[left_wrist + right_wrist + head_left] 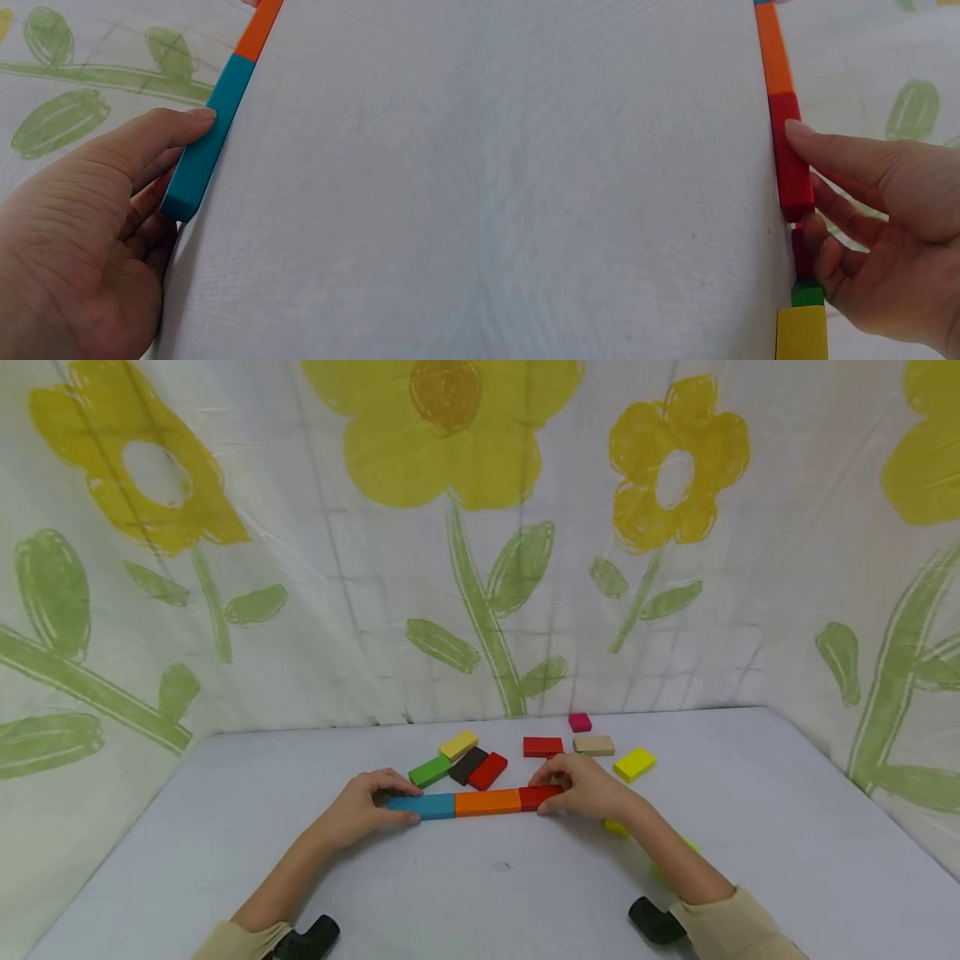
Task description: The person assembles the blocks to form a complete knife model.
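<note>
Three flat rectangular blocks lie end to end in a row: a blue block (pixel 432 807) at the left, an orange block (pixel 487 802) in the middle and a red block (pixel 531 798) at the right. My left hand (pixel 358 808) grips the blue block, its thumb on the near long side and its fingers behind. At the other end my right hand (pixel 588 787) pinches the red block between thumb and fingers. In the right wrist view the thumb presses the near side of the red block (pixel 791 165), which abuts the orange block (pixel 775 52).
Behind the row lie a green block (pixel 431 772), a pale yellow block (pixel 458 745), a black block (pixel 468 766) and red ones (pixel 488 771). Further right are a beige block (pixel 594 745), a pink block (pixel 580 722) and a yellow block (pixel 634 764). A flower-printed curtain (pixel 360 652) stands behind the white table (pixel 480 902).
</note>
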The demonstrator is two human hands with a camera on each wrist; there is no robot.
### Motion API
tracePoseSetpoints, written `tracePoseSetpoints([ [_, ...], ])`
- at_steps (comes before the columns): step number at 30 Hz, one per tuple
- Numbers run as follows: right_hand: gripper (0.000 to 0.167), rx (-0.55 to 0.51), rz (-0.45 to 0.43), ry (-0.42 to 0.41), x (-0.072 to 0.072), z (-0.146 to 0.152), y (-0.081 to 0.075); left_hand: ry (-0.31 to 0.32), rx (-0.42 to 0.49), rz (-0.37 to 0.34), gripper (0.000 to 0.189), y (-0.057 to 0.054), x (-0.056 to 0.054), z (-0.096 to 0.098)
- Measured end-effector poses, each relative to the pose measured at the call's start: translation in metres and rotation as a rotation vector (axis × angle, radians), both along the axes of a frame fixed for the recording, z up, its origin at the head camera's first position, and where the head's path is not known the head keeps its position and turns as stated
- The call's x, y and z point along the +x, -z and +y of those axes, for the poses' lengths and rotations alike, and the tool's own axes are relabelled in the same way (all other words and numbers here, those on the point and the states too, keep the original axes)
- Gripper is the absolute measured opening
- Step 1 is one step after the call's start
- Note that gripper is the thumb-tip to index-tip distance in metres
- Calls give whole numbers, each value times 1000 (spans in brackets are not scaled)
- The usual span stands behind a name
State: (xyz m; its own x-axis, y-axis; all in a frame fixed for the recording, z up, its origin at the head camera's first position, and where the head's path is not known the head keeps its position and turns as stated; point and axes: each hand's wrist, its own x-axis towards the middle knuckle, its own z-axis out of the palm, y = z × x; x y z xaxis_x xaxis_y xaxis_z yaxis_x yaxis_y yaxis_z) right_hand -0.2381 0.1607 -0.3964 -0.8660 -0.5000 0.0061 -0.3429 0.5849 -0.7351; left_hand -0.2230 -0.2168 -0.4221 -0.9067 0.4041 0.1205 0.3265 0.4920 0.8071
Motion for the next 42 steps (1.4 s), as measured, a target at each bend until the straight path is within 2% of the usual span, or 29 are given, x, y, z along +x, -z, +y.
tracePoseSetpoints([
  [19,29,-9,-7,-8,2,-2,-3,20,0,22,27,1,0,-2],
  [30,33,-1,-26,40,-1,-3,-18,20,-8,28,27,2,0,-2],
  [36,32,-21,12,-9,-9,-15,-27,26,-6,31,28,1,0,-2],
  [42,30,-55,62,-81,-19,-44,-30,24,-15,28,28,1,1,-2],
])
